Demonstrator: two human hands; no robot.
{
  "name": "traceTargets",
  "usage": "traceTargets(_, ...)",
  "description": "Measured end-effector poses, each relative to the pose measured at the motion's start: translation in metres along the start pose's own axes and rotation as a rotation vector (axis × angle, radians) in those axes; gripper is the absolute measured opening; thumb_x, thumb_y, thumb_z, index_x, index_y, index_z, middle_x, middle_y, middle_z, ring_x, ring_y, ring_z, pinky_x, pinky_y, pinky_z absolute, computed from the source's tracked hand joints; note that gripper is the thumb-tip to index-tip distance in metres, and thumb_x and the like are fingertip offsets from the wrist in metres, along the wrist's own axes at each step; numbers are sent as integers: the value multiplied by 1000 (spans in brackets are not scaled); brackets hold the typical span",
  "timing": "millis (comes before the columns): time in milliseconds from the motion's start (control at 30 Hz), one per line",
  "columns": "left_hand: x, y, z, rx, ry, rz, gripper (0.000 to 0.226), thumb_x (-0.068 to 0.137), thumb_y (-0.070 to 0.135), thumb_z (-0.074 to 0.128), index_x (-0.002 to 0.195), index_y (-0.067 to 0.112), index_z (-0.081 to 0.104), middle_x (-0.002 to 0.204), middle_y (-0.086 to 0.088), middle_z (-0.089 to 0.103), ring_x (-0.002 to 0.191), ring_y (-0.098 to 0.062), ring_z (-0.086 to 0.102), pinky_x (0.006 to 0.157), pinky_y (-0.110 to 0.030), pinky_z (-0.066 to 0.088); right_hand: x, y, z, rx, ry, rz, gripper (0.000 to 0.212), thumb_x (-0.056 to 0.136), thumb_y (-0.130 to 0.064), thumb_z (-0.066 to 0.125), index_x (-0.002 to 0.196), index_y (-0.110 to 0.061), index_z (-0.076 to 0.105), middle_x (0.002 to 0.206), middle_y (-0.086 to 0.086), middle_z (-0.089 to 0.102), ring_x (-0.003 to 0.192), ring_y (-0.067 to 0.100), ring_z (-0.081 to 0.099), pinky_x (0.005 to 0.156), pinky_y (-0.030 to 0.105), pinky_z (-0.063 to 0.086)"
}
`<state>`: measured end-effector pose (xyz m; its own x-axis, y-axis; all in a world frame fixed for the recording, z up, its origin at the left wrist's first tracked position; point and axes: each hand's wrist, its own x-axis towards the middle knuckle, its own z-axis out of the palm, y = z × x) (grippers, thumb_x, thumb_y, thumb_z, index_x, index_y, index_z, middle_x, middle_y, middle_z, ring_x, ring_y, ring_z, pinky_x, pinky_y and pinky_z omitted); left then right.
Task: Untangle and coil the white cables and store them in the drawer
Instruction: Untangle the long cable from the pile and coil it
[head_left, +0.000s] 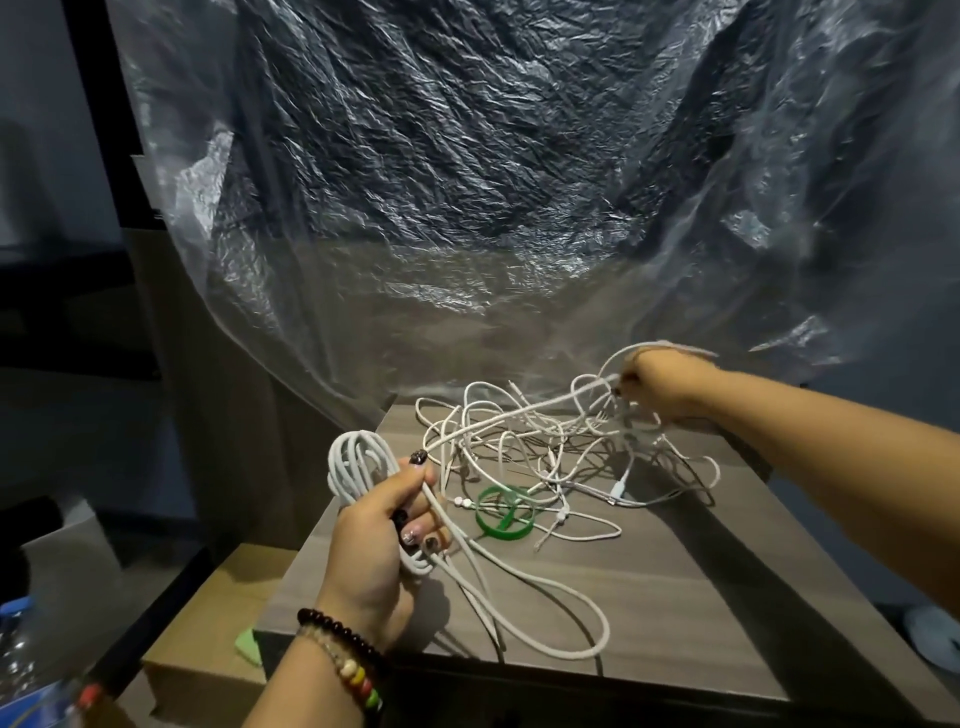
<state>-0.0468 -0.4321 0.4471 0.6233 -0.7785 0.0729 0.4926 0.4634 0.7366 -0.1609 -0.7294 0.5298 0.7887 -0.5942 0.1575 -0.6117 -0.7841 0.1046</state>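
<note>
A tangle of white cables (524, 441) lies on the wooden cabinet top (649, 597). My left hand (379, 540) grips a coiled bundle of white cable (353, 462) at the cabinet's left edge; a loose loop from it trails over the top toward the front. My right hand (660, 387) reaches over the far right of the tangle and pinches a cable strand, lifting it above the pile. One taut strand runs from near my left fingertips up to my right hand. No drawer is visible.
A green ring (505, 514) lies among the cables near the middle. Crinkled clear plastic sheeting (467, 182) hangs behind the cabinet. A cardboard box (218, 623) sits lower left, with a plastic bottle (21, 649) at the frame's left edge.
</note>
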Motion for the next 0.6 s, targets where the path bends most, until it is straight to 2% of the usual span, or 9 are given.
traceTargets(100, 2, -3, -3, 37, 26, -22, 29, 95, 11, 41, 68, 9, 51, 52, 5, 25, 37, -4, 25, 37, -17, 26, 2, -1, -31, 214, 135, 34, 16, 100, -22, 45, 98, -17, 60, 80, 4, 63, 70, 22, 59, 65, 33, 49)
traceTargets(267, 3, -4, -5, 42, 51, -36, 29, 95, 12, 41, 67, 11, 50, 52, 5, 24, 37, -5, 26, 35, -18, 31, 12, 8, -67, 252, 250, 56, 21, 95, -21, 52, 83, -6, 59, 74, 15, 70, 63, 27, 69, 66, 42, 59)
traceTargets(400, 4, -1, -10, -3, 70, -31, 31, 95, 11, 40, 65, 11, 46, 50, 5, 23, 35, -4, 25, 34, -18, 31, 17, 23, -105, 328, 389, 139, 26, 93, -27, 61, 77, -7, 65, 67, 14, 64, 56, 23, 55, 54, 27, 46)
traceTargets(500, 5, 0, -17, 36, 90, -21, 30, 95, 11, 41, 66, 11, 48, 50, 5, 25, 36, -5, 26, 36, -19, 30, 13, 27, -118, 606, 308, 195, 35, 92, -35, 61, 71, -6, 64, 76, 19, 64, 61, 26, 57, 53, 29, 52)
traceTargets(533, 6, -1, -19, 47, 105, -21, 29, 95, 11, 41, 67, 11, 48, 49, 5, 25, 36, -5, 26, 36, -19, 30, 13, 24, -117, 572, 255, 198, 37, 93, -36, 59, 71, -7, 66, 77, 17, 65, 61, 26, 57, 53, 28, 50)
traceTargets(600, 6, -5, -19, 76, 145, -30, 24, 96, 10, 43, 73, 9, 51, 49, 5, 26, 35, -5, 26, 37, -18, 28, 10, 14, -108, 372, 107, 186, 41, 95, -41, 54, 73, -11, 71, 62, 6, 64, 55, 19, 52, 52, 24, 42)
